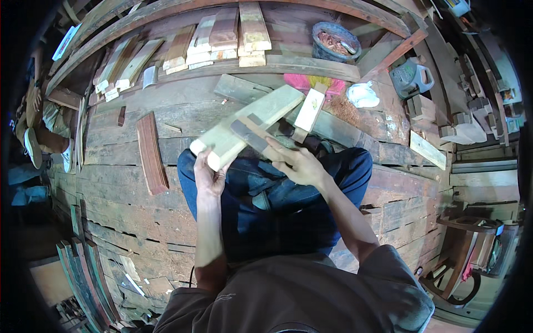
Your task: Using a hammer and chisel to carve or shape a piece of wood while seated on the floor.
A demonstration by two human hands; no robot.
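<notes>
A thick pale wooden board [255,119] slants over my crossed legs, its near end on the left and its far end up to the right. My left hand [208,176] grips the near end, fingers wrapped round its corner. In my right hand [300,165] is a flat brown and grey sanding block [250,135], which lies across the board's right side. Its underside is hidden. Just right of the board's far end, a short pale wood block [310,109] rests on a narrower wooden piece.
Planks [214,36] lie stacked along the far side, near a bucket [336,41] of wood scraps. A reddish-brown board [151,152] lies on the plank floor [122,183] at left. A plastic jug [412,77] stands right. Another person's feet [33,147] show at far left.
</notes>
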